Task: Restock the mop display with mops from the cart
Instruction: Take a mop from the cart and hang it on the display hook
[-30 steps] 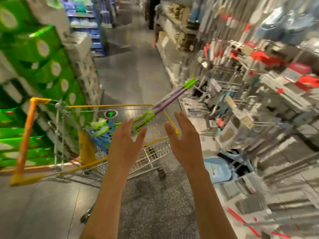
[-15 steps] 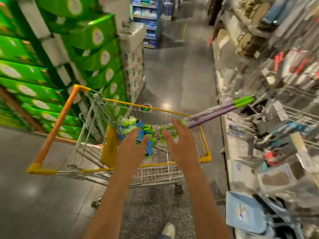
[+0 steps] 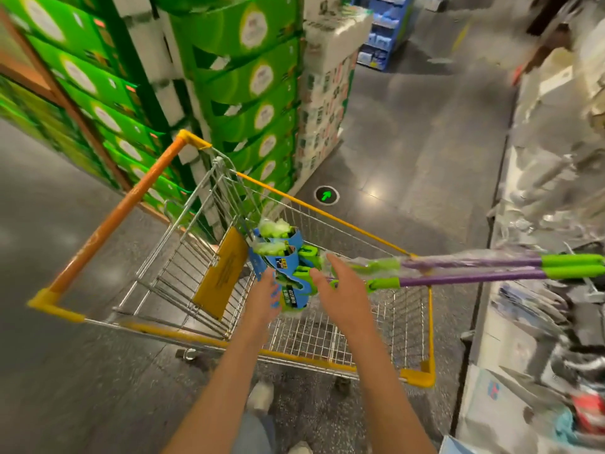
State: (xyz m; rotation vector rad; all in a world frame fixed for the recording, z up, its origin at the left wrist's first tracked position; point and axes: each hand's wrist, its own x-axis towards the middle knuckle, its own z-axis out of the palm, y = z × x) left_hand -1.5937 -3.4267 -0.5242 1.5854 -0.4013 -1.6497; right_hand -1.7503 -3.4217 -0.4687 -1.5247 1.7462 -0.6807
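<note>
A wire shopping cart (image 3: 429,329) with yellow rim and orange handle stands in front of me. Two mops (image 3: 465,270) with purple shafts and green grips lie in it, their handles sticking out over the right rim. Their heads, wrapped in blue and green card (image 3: 284,257), sit inside the basket. My left hand (image 3: 266,298) reaches into the cart with straight fingers right at the card packaging. My right hand (image 3: 343,291) is spread open over the lower ends of the shafts, gripping nothing.
Stacked green boxes (image 3: 242,80) fill the left side behind the cart. The mop and cleaning-tool display (image 3: 550,198) runs along the right, blurred. A green arrow marker (image 3: 326,195) sits on the grey aisle floor beyond the cart. My shoes (image 3: 260,394) show below.
The view has swung left and down, away from the display toward the cart. Both open hands have moved forward into the basket, closer to the mop heads.
</note>
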